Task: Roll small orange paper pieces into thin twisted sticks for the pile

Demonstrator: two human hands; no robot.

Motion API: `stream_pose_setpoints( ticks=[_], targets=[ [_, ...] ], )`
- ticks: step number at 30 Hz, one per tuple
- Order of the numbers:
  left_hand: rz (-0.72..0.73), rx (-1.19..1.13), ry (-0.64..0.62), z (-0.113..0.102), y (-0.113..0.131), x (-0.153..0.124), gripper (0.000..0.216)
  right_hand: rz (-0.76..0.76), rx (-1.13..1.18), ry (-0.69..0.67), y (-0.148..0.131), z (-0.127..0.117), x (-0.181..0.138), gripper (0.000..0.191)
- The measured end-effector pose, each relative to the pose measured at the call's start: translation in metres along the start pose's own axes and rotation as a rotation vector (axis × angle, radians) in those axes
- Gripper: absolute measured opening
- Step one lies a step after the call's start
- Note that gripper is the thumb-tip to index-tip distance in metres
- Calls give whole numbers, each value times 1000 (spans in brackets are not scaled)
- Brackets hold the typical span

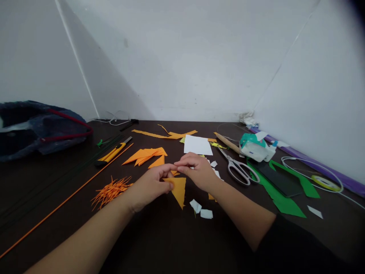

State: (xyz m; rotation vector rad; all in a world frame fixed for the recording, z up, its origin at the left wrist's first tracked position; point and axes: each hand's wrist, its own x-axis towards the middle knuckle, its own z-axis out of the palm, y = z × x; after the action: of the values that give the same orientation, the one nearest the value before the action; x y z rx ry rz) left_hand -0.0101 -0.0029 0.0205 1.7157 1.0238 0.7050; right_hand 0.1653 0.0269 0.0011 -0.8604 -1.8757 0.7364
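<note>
Tabletop [159,219] is dark brown | left: yellow cutter [115,152], long orange stick [95,177] and messy pile of thin orange strips [112,192] lie there | middle: orange paper pieces [144,155], white paper square [198,145], little white scraps [206,214] | right: scissors [232,161] lie open near green paper [288,203]

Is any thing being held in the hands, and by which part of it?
The left hand holds an orange paper triangle near its upper-left corner, under the thumb. Whether the right hand holds anything cannot be told.
</note>
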Motion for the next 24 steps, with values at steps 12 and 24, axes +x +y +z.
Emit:
stream_pose_setpoints(
  ticks=[12, 24],
  targets=[
    [18, -109, 564, -33, -13, 9, 15, 260, -35, 132, 10, -41, 11, 8],
    [20, -95, 581, -34, -19, 14, 9, 314, -287, -72, 13, -12, 5, 13]
  ],
)
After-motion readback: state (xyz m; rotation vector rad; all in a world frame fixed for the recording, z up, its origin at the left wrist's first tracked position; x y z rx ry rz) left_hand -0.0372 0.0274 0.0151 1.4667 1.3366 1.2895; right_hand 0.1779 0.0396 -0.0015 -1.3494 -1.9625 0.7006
